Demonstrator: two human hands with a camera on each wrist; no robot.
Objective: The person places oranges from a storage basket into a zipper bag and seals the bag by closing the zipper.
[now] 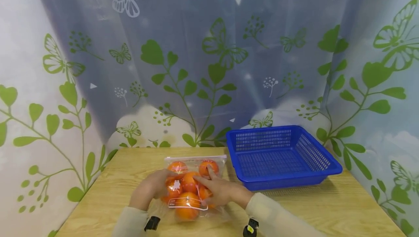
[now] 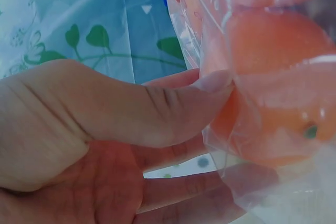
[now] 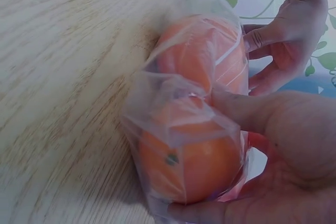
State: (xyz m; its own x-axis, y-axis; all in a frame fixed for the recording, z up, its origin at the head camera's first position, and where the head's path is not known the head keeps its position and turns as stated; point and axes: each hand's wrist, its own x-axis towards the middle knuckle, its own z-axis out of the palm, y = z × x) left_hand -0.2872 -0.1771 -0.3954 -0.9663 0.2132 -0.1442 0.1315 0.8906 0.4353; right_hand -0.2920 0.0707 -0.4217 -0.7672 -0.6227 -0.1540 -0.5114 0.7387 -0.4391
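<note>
A clear zip-top plastic bag (image 1: 195, 157) with several oranges (image 1: 187, 212) in it lies on the table, its zip edge toward the back. My left hand (image 1: 153, 187) grips the bag's left side. In the left wrist view the left thumb (image 2: 173, 111) presses the plastic beside an orange (image 2: 278, 87), with the fingers partly behind the bag. From the right, my right hand (image 1: 224, 190) holds the bag. The right wrist view shows the right thumb (image 3: 244, 111) on the plastic and fingers around an orange (image 3: 194, 166). Some fingertips are hidden.
Right of the bag, a blue plastic basket (image 1: 281, 184) with mesh sides stands on the wooden table (image 1: 124, 171). A curtain (image 1: 183, 95) with leaf and butterfly prints hangs behind and at both sides of the table.
</note>
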